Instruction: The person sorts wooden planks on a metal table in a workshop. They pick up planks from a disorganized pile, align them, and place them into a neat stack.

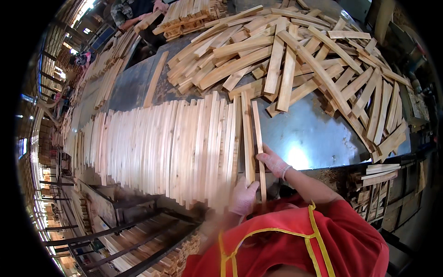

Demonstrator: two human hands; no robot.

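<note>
My right hand (273, 162), in a pale knit glove, is closed around a narrow wooden strip (258, 134) standing a little apart from the others. Close by on the left, my gloved left hand (244, 196) grips the near end of a wider wooden strip (248, 134); its fingers are partly blurred. Both strips point away from me, nearly parallel, with a thin gap between them. Left of my hands, a long row of pale wooden strips (157, 145) lies side by side on the metal tabletop (300, 136).
A loose heap of wooden strips (286, 60) covers the table's far right. One single strip (156, 78) lies behind the row. Stacked strips (189, 16) stand at the far side, near another person's arm (134, 21). A dark metal frame (134, 231) is at lower left.
</note>
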